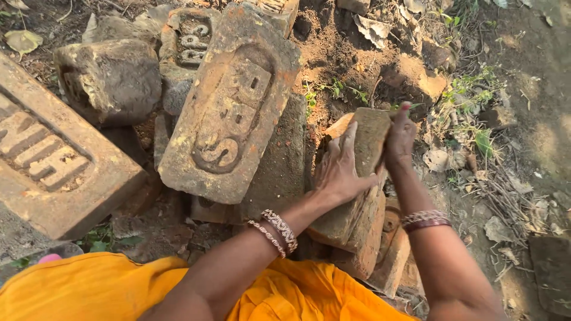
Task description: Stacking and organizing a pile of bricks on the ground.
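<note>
— What sits closest, at the bottom of the frame?

— Orange cloth [89, 291] across the lower left, and both forearms rising from it, each with beaded bangles [279, 229] at the wrist.

— And the hands?

— Both are on one brick [357, 178], lower centre-right of the frame. The left hand [339, 169] lies flat on its broad face, fingers spread and pointing up the frame, thumb hooked over the right edge. The right hand [399, 139] is curled over the brick's upper right corner, gripping it (a red-painted nail shows at the top).

— How does that brick lie?

— Tilted, its far end raised, resting on other bricks [380, 261] stacked beneath it at lower right.

— What is beside it?

— Left of the hands, a large brick with raised letters [229, 113] leans across the pile in the middle of the frame. Further left, another lettered brick [53, 160] lies flat along the left edge.

— And beyond?

— At the upper left a broken, rounded chunk [110, 77] and a third stamped brick [190, 38] just behind the leaning one. The upper right is bare soil [333, 47] with dry leaves [372, 27], small green weeds [470, 83] and twigs.
</note>
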